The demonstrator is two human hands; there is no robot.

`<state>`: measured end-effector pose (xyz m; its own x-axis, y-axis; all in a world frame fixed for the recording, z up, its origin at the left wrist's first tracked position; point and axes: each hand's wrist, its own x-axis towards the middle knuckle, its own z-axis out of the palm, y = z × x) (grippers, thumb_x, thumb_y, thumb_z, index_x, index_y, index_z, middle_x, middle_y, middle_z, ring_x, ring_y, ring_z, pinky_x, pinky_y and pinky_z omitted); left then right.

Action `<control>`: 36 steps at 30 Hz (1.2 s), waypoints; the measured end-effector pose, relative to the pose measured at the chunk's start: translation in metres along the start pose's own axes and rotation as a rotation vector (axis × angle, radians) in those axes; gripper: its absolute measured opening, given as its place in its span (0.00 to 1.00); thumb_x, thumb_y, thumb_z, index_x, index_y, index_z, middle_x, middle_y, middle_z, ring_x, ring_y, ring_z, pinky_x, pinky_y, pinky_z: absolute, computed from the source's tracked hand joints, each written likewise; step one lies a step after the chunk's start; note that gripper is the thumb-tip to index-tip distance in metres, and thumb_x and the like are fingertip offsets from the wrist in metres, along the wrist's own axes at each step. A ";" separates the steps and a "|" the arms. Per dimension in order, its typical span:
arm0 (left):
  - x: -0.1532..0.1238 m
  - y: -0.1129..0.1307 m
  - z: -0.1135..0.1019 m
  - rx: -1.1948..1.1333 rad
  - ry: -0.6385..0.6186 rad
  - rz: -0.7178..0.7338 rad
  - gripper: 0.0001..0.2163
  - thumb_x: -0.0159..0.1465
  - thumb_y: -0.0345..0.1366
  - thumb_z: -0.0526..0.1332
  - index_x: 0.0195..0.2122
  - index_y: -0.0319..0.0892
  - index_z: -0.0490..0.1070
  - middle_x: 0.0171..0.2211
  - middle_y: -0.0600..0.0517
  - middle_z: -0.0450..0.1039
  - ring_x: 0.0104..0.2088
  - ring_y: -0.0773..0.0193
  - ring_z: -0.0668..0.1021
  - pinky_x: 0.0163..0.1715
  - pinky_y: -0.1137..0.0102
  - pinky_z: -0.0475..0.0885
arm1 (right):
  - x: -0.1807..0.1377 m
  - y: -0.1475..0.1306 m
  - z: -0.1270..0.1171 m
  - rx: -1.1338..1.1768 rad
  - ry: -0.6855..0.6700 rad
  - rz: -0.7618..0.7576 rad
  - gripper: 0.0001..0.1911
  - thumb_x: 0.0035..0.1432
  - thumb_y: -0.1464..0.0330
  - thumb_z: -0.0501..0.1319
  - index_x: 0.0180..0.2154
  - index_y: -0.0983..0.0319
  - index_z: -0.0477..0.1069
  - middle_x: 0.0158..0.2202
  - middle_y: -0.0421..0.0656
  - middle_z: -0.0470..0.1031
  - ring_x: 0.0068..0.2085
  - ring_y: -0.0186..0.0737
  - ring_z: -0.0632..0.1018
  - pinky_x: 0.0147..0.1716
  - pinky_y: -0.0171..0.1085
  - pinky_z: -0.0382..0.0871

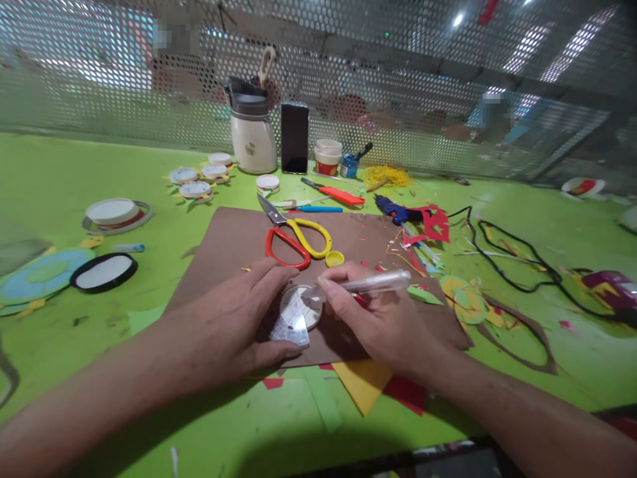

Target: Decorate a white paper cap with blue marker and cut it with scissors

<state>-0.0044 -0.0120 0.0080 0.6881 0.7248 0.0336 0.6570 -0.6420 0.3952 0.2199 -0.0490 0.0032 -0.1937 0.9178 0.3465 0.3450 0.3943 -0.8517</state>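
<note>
In the head view, a small white disc (314, 317) with lines drawn on it lies on a brown board (233, 245). A clear plastic ruler piece (291, 329) overlaps its left part. My left hand (239, 312) presses this ruler, thumb along its lower edge and fingers curled by the disc's upper left. Closed around a translucent pen (381, 281) is my right hand (373, 315), with the pen's tip end over the disc. Scissors (298, 236) with one red and one yellow handle rest just beyond my hands, beside a small yellow cap (334, 257).
A red utility knife (343, 195) and a blue pen (318, 209) lie behind the board. Further back stand a white jug (253, 139), a phone (294, 139) and paint pots (328, 158). A glue gun (395, 209) and a black cord (522, 249) occupy the right.
</note>
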 end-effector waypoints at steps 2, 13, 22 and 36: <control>-0.001 -0.002 0.002 0.017 0.009 0.001 0.27 0.64 0.51 0.64 0.61 0.46 0.65 0.59 0.42 0.69 0.57 0.43 0.74 0.52 0.54 0.72 | 0.000 0.000 0.001 0.006 -0.002 -0.006 0.07 0.68 0.68 0.59 0.36 0.60 0.72 0.25 0.33 0.72 0.26 0.30 0.73 0.30 0.32 0.68; 0.000 0.001 0.001 0.018 0.012 0.011 0.27 0.63 0.48 0.65 0.61 0.47 0.65 0.58 0.43 0.71 0.57 0.43 0.75 0.52 0.54 0.73 | -0.001 0.004 0.003 -0.002 0.004 -0.017 0.06 0.68 0.68 0.60 0.37 0.61 0.74 0.27 0.33 0.74 0.26 0.29 0.72 0.28 0.31 0.66; 0.001 0.002 -0.002 0.015 -0.027 -0.011 0.27 0.62 0.49 0.65 0.61 0.46 0.66 0.58 0.42 0.71 0.57 0.42 0.75 0.54 0.51 0.73 | -0.001 0.003 0.003 0.003 0.009 -0.033 0.07 0.68 0.69 0.60 0.37 0.61 0.75 0.29 0.35 0.76 0.29 0.29 0.75 0.29 0.31 0.67; 0.001 0.000 0.002 -0.013 0.017 -0.017 0.27 0.60 0.49 0.66 0.59 0.48 0.67 0.55 0.43 0.74 0.53 0.42 0.77 0.50 0.51 0.75 | -0.002 0.004 0.003 0.011 -0.005 -0.048 0.06 0.68 0.70 0.60 0.37 0.61 0.74 0.31 0.35 0.78 0.32 0.29 0.78 0.32 0.29 0.69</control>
<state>-0.0033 -0.0110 0.0063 0.6714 0.7399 0.0418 0.6647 -0.6262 0.4074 0.2185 -0.0491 -0.0018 -0.2144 0.8977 0.3849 0.3251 0.4372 -0.8386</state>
